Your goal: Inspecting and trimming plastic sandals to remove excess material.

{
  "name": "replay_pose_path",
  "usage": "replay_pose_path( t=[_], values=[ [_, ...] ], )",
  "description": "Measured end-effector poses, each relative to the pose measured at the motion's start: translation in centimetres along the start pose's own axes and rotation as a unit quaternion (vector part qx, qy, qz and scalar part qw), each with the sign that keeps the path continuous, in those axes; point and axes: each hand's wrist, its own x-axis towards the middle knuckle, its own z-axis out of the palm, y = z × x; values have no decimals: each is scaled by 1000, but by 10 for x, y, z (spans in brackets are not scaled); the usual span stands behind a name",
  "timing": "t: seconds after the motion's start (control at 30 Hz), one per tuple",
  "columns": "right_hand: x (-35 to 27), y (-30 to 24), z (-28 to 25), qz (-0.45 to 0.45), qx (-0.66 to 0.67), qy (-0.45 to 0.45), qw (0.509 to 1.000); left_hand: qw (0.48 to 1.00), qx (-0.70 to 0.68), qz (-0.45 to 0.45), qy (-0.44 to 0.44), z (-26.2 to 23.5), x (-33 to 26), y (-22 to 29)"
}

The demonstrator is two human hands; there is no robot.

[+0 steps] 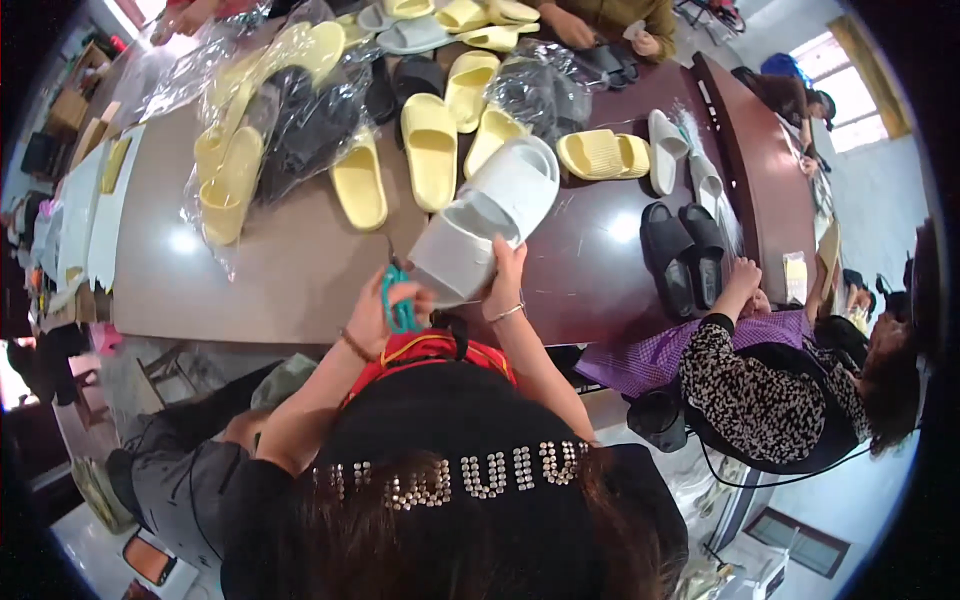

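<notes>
My left hand (370, 318) is closed around the teal handles of a pair of scissors (403, 303), whose dark blades point up and away from me. Its fingers come close to the near end of a pale grey slide slipper (452, 262); whether they touch it I cannot tell. My right hand (505, 278) grips that slipper's right side, thumb upward. A second pale grey slipper (520, 195) lies against the far end of the first, both tilted over the table edge. Yellow slippers (430, 150) lie just beyond them.
The brown table (290, 290) carries more yellow slippers (232, 190), clear plastic bags (310, 120) with dark slippers inside and a black pair (682, 260) at the right. A seated person in a patterned top (765, 400) is at my right; other people's hands (570, 28) work across the table.
</notes>
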Motion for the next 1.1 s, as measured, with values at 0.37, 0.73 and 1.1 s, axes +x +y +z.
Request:
replay_pose_path(
  t=[0.37,0.73,1.1],
  values=[
    [5,-37,-39,15,73,-188,979,706,653,266,-70,21,53,34],
    [75,-95,-131,52,244,48,967,934,316,164,-26,35,58,26],
    [181,-155,-235,34,166,83,982,955,264,76,109,-31,39,-2]
  ],
)
